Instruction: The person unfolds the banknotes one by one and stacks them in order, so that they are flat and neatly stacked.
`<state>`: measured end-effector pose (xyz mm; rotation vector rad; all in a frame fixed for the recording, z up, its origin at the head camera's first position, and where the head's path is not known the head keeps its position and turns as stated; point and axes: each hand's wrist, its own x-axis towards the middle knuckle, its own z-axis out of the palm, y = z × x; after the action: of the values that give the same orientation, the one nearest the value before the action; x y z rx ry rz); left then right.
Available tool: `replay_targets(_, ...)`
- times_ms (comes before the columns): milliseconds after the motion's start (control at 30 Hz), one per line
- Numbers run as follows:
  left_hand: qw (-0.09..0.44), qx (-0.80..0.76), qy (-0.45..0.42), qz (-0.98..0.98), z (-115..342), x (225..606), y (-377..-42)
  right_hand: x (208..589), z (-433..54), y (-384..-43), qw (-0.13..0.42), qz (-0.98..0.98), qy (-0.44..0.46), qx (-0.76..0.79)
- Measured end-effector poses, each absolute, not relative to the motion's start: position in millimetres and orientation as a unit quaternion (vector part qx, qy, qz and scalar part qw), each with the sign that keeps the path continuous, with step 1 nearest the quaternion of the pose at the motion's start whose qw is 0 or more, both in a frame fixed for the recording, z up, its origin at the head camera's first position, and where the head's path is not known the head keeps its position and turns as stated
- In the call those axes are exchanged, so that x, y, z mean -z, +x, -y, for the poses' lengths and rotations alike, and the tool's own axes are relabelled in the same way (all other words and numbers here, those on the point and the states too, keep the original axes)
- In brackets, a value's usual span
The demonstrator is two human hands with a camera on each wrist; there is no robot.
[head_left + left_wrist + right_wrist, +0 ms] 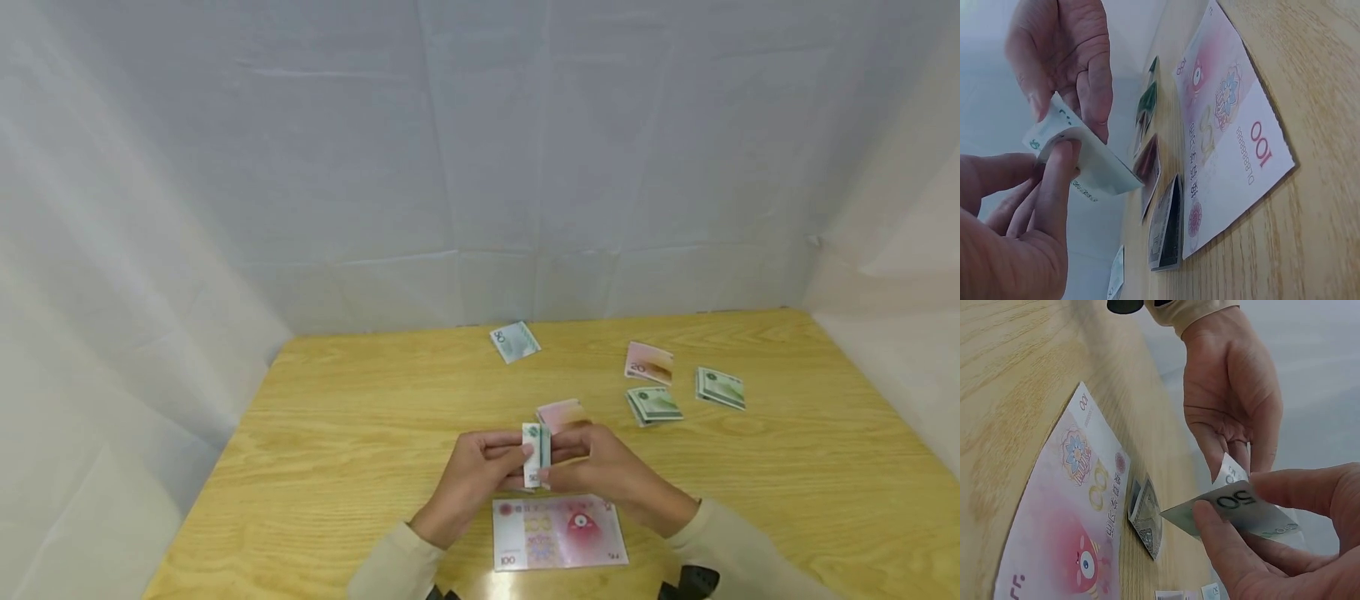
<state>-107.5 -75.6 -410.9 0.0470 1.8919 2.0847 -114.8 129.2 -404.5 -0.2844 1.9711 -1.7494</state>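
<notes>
1. Head view: the left hand [480, 467] and right hand [603, 467] pinch a folded 50 note [533, 464], a narrow paper strip, above the worktop [337, 417]; each grip is closed on it.
2. Same view: on the streaky wood grain, the 100 note [558, 535] lies flat, a full rectangle. Beyond the hands sit squarish folded papers: a pink note [562, 414], a 20 note [651, 361], a green note [658, 403], a second green note [722, 388] and a far 50 [516, 342]. A creased pale sheet [487, 167] hangs behind.
3. Left wrist view: the held paper bows into a curve; a tented note [1163, 231] gapes beside the 100 note.
4. Right wrist view: the held paper's panels form an angled wedge, "50" printed on one.
</notes>
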Motion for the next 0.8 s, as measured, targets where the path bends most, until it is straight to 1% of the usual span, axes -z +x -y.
replay_targets(300, 0.131, -0.707, 0.009, -0.695, 77, 408, -105, 401, -135, -112, 0.229, -0.732, -0.071, 0.638)
replay_targets(533, 0.121, -0.688, 0.018, -0.715, 86, 408, -100, 400, -142, -112, 0.229, -0.743, -0.026, 0.629)
replay_targets(800, 0.121, -0.681, 0.026, -0.722, 96, 410, -97, 403, -159, -111, 0.215, -0.756, -0.03, 0.617)
